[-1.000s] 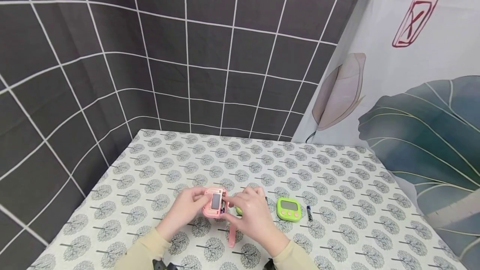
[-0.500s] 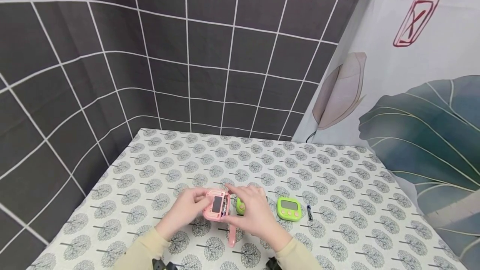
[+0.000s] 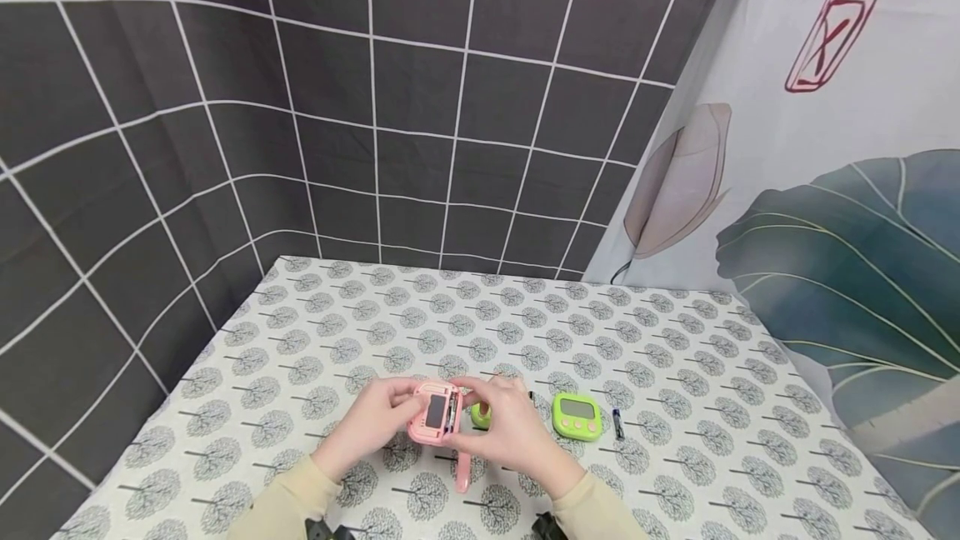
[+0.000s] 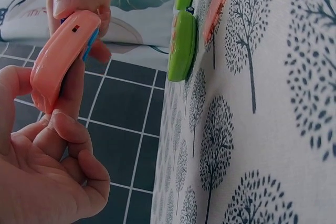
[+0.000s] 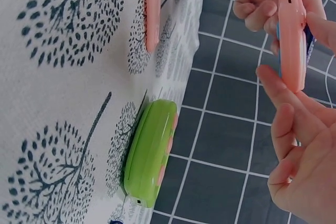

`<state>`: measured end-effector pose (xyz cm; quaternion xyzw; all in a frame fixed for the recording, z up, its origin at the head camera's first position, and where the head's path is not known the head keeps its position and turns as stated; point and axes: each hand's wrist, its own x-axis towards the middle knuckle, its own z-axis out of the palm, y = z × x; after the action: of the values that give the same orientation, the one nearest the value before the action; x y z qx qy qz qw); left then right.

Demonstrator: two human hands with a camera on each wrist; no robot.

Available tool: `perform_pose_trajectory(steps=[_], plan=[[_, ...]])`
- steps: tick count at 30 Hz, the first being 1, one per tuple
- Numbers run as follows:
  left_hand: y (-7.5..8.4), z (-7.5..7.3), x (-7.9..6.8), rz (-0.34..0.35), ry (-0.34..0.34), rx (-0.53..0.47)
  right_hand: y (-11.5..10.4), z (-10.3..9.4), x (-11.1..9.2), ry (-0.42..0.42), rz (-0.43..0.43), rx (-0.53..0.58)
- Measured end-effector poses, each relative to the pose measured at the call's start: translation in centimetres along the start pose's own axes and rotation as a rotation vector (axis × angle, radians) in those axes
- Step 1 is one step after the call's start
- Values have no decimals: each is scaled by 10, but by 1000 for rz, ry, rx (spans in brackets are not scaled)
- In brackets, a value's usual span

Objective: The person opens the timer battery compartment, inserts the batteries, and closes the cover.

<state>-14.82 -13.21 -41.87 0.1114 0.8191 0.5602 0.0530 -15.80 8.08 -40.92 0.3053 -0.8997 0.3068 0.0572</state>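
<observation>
While the open battery slot [image 3: 452,413] of the pink device [image 3: 434,412] faces up, you hold it above the table [image 3: 307,402]. Your left hand [image 3: 370,421] pinches one side, your right hand [image 3: 512,432] the other, probably for steadiness.

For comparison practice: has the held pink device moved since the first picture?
Yes: the pink device shifted slightly nearer the person and rightward against the tablecloth.
</observation>
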Motion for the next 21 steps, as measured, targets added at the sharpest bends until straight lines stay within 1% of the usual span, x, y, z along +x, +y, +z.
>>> perform_pose_trajectory(steps=[7, 14, 21], plan=[[3, -1, 0, -5, -4, -6, 0, -1, 0, -10, 27, 53], [5, -3, 0, -10, -8, -22, -1, -2, 2, -78, 95, 260], [5, -3, 0, -39, -9, -48, 0, 1, 3, -106, 168, 455]])
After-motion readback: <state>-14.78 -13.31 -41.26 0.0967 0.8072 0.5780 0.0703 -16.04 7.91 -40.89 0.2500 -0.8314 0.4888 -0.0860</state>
